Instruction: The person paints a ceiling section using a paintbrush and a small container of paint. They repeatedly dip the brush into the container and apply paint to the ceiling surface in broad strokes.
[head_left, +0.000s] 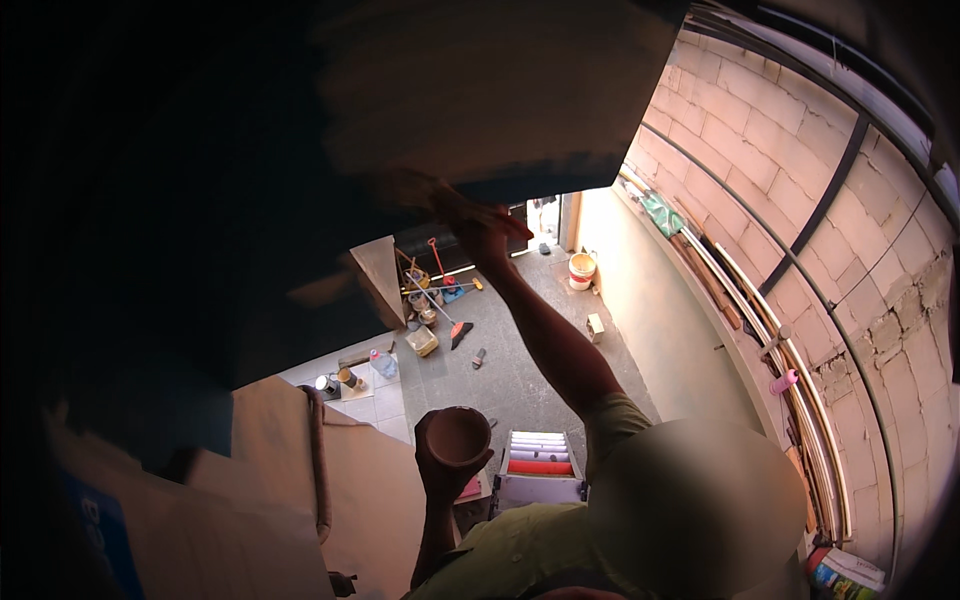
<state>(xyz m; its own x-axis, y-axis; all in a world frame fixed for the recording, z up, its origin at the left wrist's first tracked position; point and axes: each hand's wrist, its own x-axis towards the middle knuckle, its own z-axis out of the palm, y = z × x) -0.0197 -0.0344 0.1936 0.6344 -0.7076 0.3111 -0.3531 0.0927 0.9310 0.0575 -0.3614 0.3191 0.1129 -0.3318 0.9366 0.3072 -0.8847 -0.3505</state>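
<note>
My right arm stretches up to a large dark panel, partly covered in brownish paint strokes. In my right hand, which is closed, is a paintbrush; its head lies against or very near the panel's lower part, too dim to tell which. Lower down, my left hand is wrapped round a round cup with its mouth facing up. The inside of the cup looks reddish brown; how full it is cannot be told.
A stepladder with a red tread stands below me. On the grey floor lie a broom and tools, with a paint bucket by the right wall. Pipes run along the block wall. Cans stand on white tiles.
</note>
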